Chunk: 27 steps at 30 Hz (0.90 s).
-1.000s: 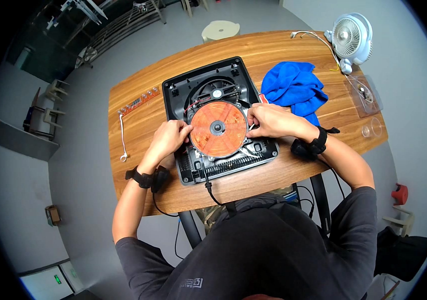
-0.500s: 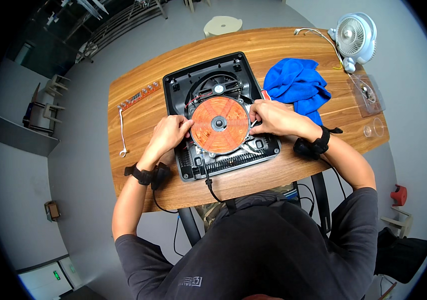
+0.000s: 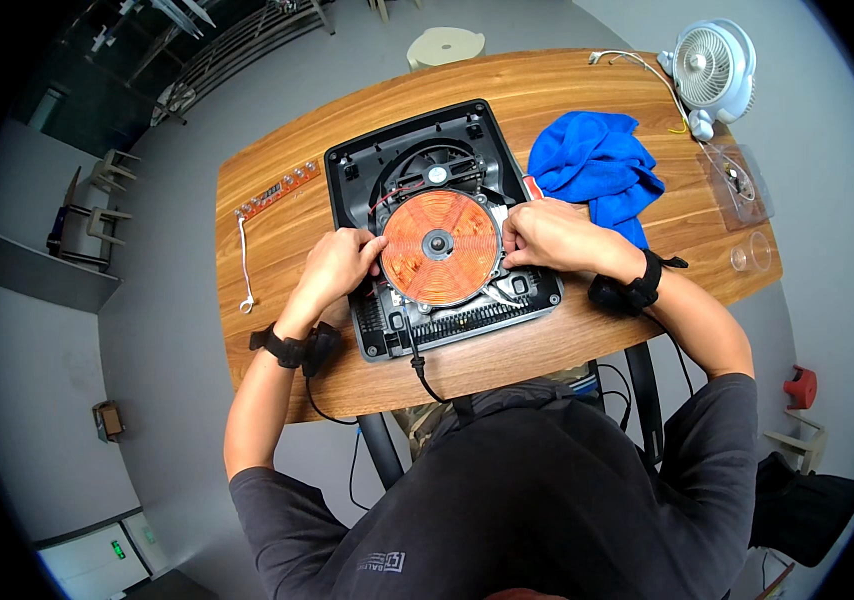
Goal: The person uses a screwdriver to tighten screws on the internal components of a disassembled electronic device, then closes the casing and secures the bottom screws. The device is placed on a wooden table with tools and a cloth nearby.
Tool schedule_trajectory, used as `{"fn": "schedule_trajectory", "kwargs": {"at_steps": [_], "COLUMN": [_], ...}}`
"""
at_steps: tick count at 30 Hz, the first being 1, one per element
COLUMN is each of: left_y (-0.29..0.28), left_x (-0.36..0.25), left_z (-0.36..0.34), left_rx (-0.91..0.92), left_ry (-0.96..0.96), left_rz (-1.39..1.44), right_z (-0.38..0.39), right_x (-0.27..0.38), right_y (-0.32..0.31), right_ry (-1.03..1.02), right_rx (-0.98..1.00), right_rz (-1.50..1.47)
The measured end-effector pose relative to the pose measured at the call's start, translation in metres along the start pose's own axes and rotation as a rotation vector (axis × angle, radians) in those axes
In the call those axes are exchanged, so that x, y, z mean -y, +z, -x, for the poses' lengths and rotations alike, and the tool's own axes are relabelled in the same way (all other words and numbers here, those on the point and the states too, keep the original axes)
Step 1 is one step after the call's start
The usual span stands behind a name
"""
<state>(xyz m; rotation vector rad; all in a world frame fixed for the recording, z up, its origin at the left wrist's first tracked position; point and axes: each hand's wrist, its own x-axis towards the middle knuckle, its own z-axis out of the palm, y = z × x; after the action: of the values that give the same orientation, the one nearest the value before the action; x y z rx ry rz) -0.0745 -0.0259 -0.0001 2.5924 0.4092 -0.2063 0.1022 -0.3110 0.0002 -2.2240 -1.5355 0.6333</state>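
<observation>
An opened induction cooker base (image 3: 457,120) of black plastic lies slightly turned on the table. Its round copper induction coil (image 3: 442,272) covers the middle, with a dark centre piece. My left hand (image 3: 339,264) pinches the coil's left rim between thumb and fingers. At the coil's right rim, my right hand (image 3: 552,237) has its fingertips pressed together beside the wiring; what is between them is hidden. Behind the coil, a black cooling fan (image 3: 437,175) sits in the base. A black power cord (image 3: 419,366) leaves the near edge.
A blue cloth (image 3: 597,170) is bunched right of the base. On the left lies a narrow orange circuit board (image 3: 279,192) with a white cable (image 3: 243,260). Toward the right edge are a white fan (image 3: 712,68), a clear tray (image 3: 737,187) and a clear cup (image 3: 750,254).
My right fingertips have drawn closer together at the coil's rim, covering the gap seen between them before. My left hand keeps its place on the coil.
</observation>
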Motion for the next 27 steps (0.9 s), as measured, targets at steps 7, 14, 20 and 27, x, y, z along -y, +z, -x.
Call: {"fn": "schedule_trajectory", "kwargs": {"at_steps": [7,14,20,27], "left_y": [-0.0005,-0.0009,-0.0025,-0.0081], "left_x": [0.0021,0.0,0.001,-0.0009], "left_z": [-0.0012,0.0003,-0.0029,-0.0031], "left_rx": [0.008,-0.003,0.063,0.117], "left_ry": [-0.014,-0.013,-0.046,-0.065], "left_rz": [0.047,0.043,0.019,0.022], "right_z": [0.0013,0.0004,-0.0014,-0.0012], "right_x": [-0.0003,-0.0029,-0.0017,0.0005], "right_y": [0.002,0.0048,0.0037,0.0027], "right_ry": [-0.021,-0.002,0.039,0.02], "right_rx": [-0.014,-0.01,0.027,-0.01], "right_rz": [-0.007,-0.056,-0.034,-0.077]}}
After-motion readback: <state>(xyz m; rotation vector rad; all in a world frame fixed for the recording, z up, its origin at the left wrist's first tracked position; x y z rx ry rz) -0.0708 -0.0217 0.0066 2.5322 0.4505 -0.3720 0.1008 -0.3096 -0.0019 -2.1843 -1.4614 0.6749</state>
